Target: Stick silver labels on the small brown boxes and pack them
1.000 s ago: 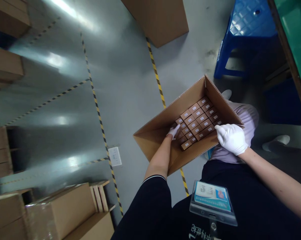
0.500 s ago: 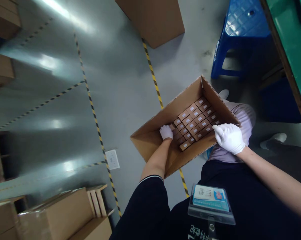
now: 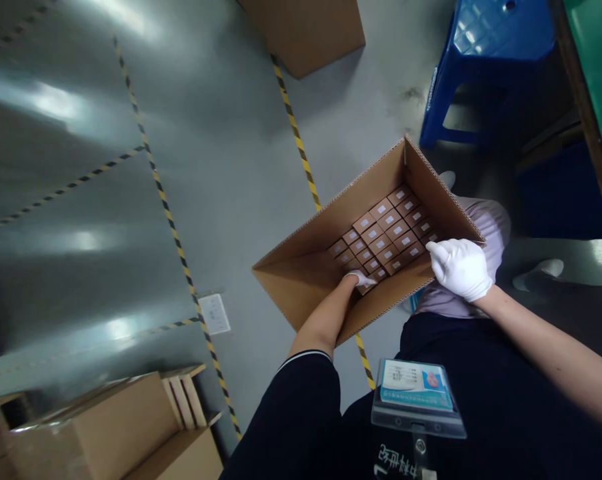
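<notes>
A deep open cardboard carton (image 3: 301,310) is tilted in front of me, against a leg in light trousers. Rows of small brown cardboard boxes (image 3: 392,220) with white labels are packed at its lower right end. My left hand (image 3: 359,277), in a white glove, reaches down inside and closes over a small box at the near end of the rows; its far fingers are hidden. My right hand (image 3: 461,269), also gloved, is closed on the carton's right rim, thumb inside the wall.
A large cardboard box (image 3: 308,33) stands on the floor ahead. A blue plastic stool (image 3: 501,40) is at upper right beside a green-topped table (image 3: 598,67). Stacked cartons (image 3: 125,427) sit at lower left. Yellow-black tape (image 3: 298,137) marks the floor.
My left hand moved from the rows' left edge, over the far corner boxes, to the near end. Those left-end boxes are now uncovered. My right hand stays on the rim.
</notes>
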`<action>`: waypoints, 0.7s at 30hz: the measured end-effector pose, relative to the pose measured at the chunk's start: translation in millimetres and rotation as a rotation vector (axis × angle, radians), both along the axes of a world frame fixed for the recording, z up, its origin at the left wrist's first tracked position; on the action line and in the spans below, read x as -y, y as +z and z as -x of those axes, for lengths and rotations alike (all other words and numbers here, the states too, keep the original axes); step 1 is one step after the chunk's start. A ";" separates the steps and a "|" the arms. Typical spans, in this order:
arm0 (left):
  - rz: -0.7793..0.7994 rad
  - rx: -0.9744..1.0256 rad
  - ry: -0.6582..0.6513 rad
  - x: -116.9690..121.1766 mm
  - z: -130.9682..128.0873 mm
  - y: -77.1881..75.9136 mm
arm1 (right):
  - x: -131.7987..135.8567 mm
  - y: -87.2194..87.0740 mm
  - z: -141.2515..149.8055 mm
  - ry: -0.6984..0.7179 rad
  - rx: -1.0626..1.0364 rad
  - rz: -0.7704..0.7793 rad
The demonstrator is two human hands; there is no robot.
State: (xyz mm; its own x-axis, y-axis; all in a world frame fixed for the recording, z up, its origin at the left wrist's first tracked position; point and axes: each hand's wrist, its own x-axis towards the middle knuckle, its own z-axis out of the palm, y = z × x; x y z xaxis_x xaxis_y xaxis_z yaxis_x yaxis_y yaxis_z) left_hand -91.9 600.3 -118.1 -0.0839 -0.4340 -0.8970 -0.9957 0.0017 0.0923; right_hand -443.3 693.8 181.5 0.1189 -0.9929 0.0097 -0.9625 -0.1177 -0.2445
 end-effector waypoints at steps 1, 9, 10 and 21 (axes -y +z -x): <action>-0.047 -0.020 -0.002 -2.0 3.2 -3.9 | -0.4 -0.1 0.1 -0.001 0.002 -0.004; -0.150 -0.124 -0.068 -11.3 2.8 -0.8 | -0.7 2.5 -0.6 -0.015 0.010 -0.033; -0.158 -0.127 -0.086 -12.9 1.7 1.9 | -0.3 2.9 -0.8 -0.016 0.009 -0.038; -0.173 -0.157 -0.260 -11.3 20.4 32.3 | -1.4 1.1 0.0 0.004 -0.002 -0.033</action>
State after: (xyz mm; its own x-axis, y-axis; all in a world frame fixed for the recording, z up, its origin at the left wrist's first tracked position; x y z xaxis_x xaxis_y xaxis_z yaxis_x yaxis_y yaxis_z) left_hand -112.2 611.7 -85.9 -0.3143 -0.2230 -0.9228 -0.9378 0.2243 0.2652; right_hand -443.3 695.2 182.5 0.1228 -0.9922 -0.0230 -0.9624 -0.1134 -0.2468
